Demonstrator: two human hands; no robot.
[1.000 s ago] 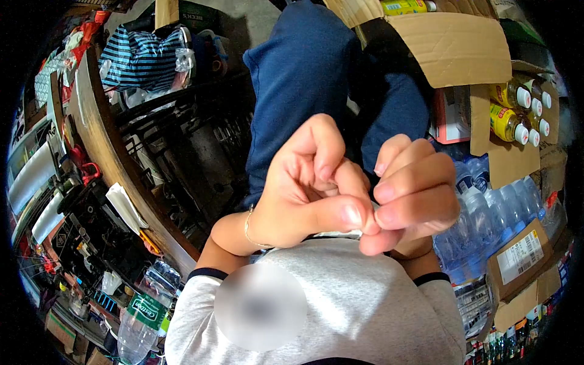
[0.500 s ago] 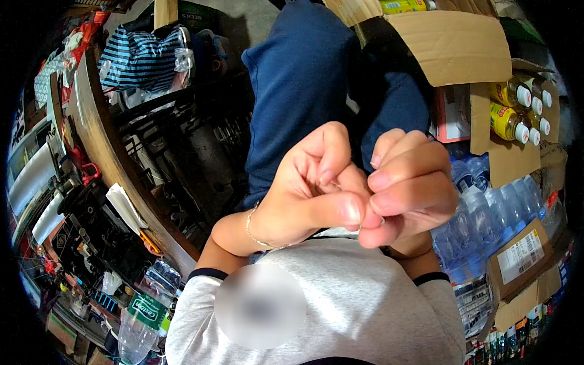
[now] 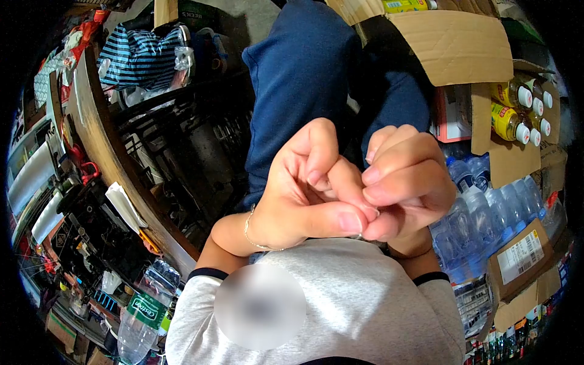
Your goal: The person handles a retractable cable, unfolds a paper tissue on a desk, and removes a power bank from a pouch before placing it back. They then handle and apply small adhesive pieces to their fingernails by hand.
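Observation:
My left hand (image 3: 304, 188), with a thin bracelet (image 3: 247, 231) at its wrist, is closed in a pinch of thumb and index finger. Against its fingertips rests my right hand (image 3: 413, 182), its fingers curled and pressed together. Both are held over my lap, in front of the grey shirt (image 3: 365, 292). A tiny shiny bit shows between the touching fingertips, too small to make out. Beyond the hands are my dark blue trousers (image 3: 298, 73).
A wooden table edge (image 3: 103, 134) curves along the left, with cluttered items beyond it. A plastic bottle (image 3: 141, 325) lies at the lower left. On the right are an open carton (image 3: 456, 48), yellow-labelled bottles (image 3: 504, 121) and wrapped water bottles (image 3: 486, 219).
Both hands have shifted slightly while their fingertips stay together. My left thumb and index finger now show more plainly pinched, and the right fingers have turned a little.

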